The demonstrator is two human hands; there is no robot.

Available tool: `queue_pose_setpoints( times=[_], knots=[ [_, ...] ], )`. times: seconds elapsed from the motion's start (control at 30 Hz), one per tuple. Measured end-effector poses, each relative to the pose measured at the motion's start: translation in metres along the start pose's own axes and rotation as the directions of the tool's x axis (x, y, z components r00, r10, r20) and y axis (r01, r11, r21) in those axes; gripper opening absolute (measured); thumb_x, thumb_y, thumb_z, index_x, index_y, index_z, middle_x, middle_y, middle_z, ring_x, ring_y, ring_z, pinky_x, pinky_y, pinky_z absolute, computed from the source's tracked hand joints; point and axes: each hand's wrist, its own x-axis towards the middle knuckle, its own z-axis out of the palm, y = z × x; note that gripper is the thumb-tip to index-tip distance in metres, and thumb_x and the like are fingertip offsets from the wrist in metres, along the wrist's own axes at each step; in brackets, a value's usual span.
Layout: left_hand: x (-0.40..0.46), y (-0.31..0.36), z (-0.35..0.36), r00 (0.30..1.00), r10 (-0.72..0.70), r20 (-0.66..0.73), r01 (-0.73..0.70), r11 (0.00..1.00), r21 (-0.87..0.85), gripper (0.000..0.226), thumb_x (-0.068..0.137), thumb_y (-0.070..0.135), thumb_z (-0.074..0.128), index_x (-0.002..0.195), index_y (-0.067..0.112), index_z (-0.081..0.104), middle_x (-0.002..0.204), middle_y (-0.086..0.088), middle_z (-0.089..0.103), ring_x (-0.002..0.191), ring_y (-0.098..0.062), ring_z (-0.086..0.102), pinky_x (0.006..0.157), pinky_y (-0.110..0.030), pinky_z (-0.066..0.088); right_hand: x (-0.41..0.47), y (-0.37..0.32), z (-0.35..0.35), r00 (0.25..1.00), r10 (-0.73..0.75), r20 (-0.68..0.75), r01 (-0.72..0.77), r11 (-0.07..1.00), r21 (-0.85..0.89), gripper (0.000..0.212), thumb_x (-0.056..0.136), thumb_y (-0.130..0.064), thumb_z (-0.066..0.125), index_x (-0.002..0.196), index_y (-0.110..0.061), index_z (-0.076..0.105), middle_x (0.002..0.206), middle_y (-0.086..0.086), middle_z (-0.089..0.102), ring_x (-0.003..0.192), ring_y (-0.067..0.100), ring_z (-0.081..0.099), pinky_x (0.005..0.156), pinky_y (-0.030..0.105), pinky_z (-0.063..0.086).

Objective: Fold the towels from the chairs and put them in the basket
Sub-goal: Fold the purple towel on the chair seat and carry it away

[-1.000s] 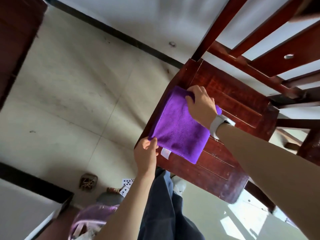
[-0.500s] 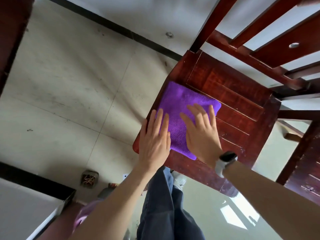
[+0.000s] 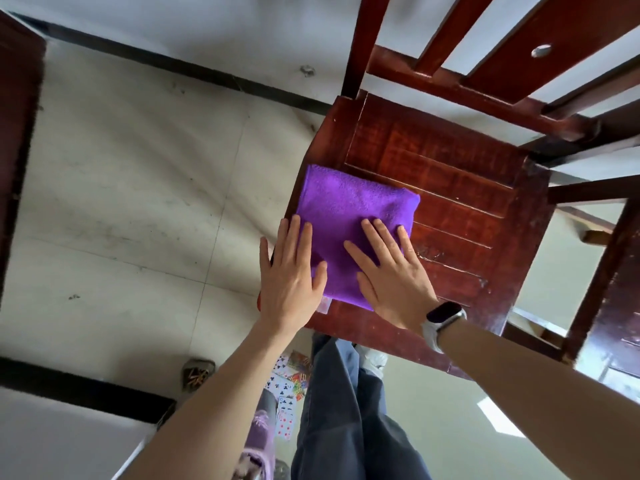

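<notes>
A purple towel (image 3: 349,209), folded into a small square, lies on the left front part of a dark red wooden chair seat (image 3: 460,202). My left hand (image 3: 291,275) rests flat with fingers spread on the towel's left edge, partly over the seat's rim. My right hand (image 3: 388,271), with a watch on its wrist, lies flat on the towel's near right part. Neither hand grips the cloth. A pale purple basket (image 3: 258,441) shows in part at the bottom, behind my left forearm.
The chair's slatted back (image 3: 512,53) rises at the top right. A second dark chair (image 3: 620,306) stands at the right edge. Playing cards (image 3: 287,393) and a small object (image 3: 198,374) lie on the tiled floor near my legs. Dark furniture (image 3: 17,126) lines the left.
A second ago my hands pinched the towel's corners; both have since laid flat on it and slid toward its near edge. The view has shifted slightly.
</notes>
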Motion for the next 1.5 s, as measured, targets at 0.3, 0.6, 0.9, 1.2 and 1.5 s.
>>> queue_pose_setpoints(
  times=[0.3, 0.6, 0.9, 1.2, 1.5],
  knots=[
    [0.028, 0.007, -0.001, 0.991, 0.089, 0.096, -0.087, 0.996, -0.021, 0.071, 0.083, 0.034, 0.062, 0.137, -0.002, 0.034, 0.149, -0.021, 0.026, 0.138, -0.037, 0.024, 0.108, -0.051, 0.029, 0.035, 0.033, -0.001, 0.965, 0.226, 0.132, -0.237, 0.969, 0.071, 0.061, 0.093, -0.037, 0.036, 0.146, -0.013, 0.017, 0.154, 0.018, 0.011, 0.141, 0.041, 0.008, 0.115, 0.050, 0.012],
    [0.044, -0.003, -0.022, 0.958, -0.282, -0.056, 0.253, 0.918, -0.304, 0.035, 0.091, 0.020, 0.055, 0.120, 0.001, 0.057, 0.112, -0.019, 0.061, 0.105, -0.031, 0.057, 0.089, -0.031, 0.042, 0.002, 0.015, -0.008, 0.659, 0.719, 0.221, -0.660, 0.411, 0.629, 0.035, 0.088, -0.018, 0.052, 0.120, -0.004, 0.050, 0.118, 0.017, 0.055, 0.112, 0.035, 0.047, 0.091, 0.037, 0.034],
    [0.075, -0.002, -0.022, 0.819, -0.517, 0.248, 0.571, 0.702, -0.426, 0.026, 0.082, 0.019, 0.065, 0.102, 0.003, 0.066, 0.097, -0.013, 0.071, 0.093, -0.030, 0.064, 0.084, -0.033, 0.047, 0.020, -0.006, -0.008, 0.434, 0.719, 0.543, -0.693, -0.118, 0.711, 0.042, 0.089, -0.027, 0.056, 0.120, -0.001, 0.049, 0.117, 0.016, 0.056, 0.106, 0.031, 0.053, 0.076, 0.024, 0.031],
    [0.068, -0.001, -0.028, 0.843, -0.448, 0.297, 0.537, 0.672, -0.510, 0.020, 0.081, 0.019, 0.064, 0.096, 0.006, 0.061, 0.090, -0.006, 0.066, 0.087, -0.025, 0.062, 0.078, -0.034, 0.050, 0.013, 0.001, -0.016, 0.467, 0.628, 0.623, -0.572, -0.322, 0.754, 0.030, 0.087, -0.016, 0.058, 0.111, 0.001, 0.053, 0.094, 0.008, 0.054, 0.082, 0.019, 0.051, 0.067, 0.028, 0.040],
    [0.005, 0.073, -0.064, 0.903, -0.310, 0.297, 0.423, 0.534, -0.732, 0.020, 0.084, 0.016, 0.064, 0.104, 0.017, 0.059, 0.091, 0.003, 0.063, 0.081, -0.005, 0.059, 0.069, -0.010, 0.045, -0.100, 0.032, -0.052, 0.538, 0.556, 0.634, -0.350, -0.537, 0.768, 0.027, 0.088, -0.012, 0.059, 0.115, -0.010, 0.054, 0.088, 0.000, 0.059, 0.068, 0.010, 0.056, 0.045, 0.013, 0.043]
  ],
)
